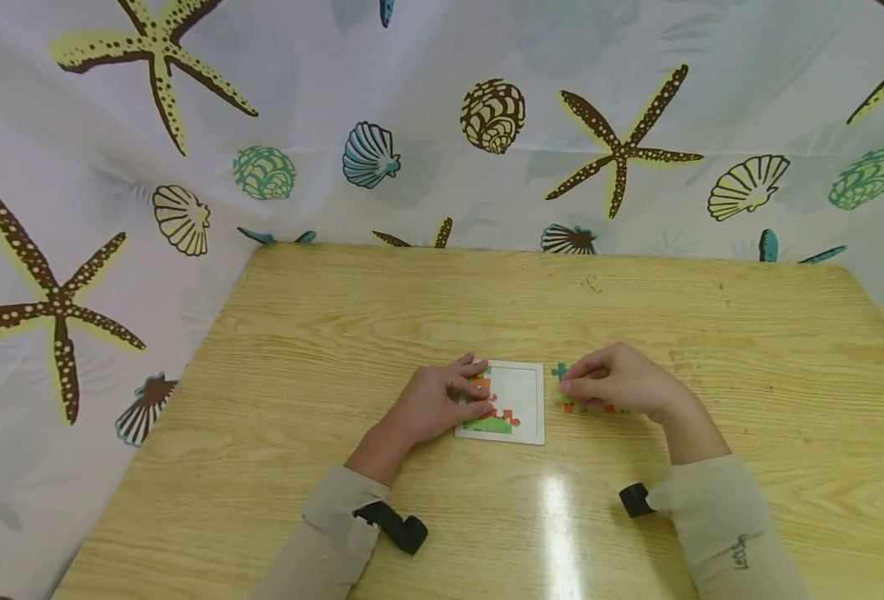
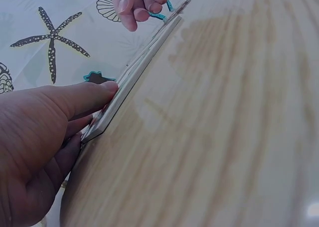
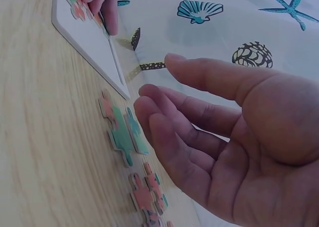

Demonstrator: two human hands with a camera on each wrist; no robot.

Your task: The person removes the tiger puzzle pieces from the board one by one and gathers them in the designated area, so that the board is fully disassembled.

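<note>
A white square puzzle board (image 1: 524, 400) lies on the table, with joined green and orange pieces (image 1: 492, 423) along its left and lower side. My left hand (image 1: 442, 400) rests on the board's left part, fingers spread over the pieces; in the left wrist view its thumb touches the board's edge (image 2: 117, 105). Just right of the board, my right hand (image 1: 621, 383) hovers over loose puzzle pieces (image 3: 119, 134). In the right wrist view its fingers are loosely bent, thumb apart from them, with nothing visible between. A teal piece (image 1: 559, 372) lies beside its fingertips.
The wooden table (image 1: 337, 325) extends around the board. More loose orange pieces (image 3: 142, 193) lie under and beside the right hand. A white curtain (image 1: 427, 183) printed with starfish and shells hangs behind and left of the table. Black straps are on both sleeves.
</note>
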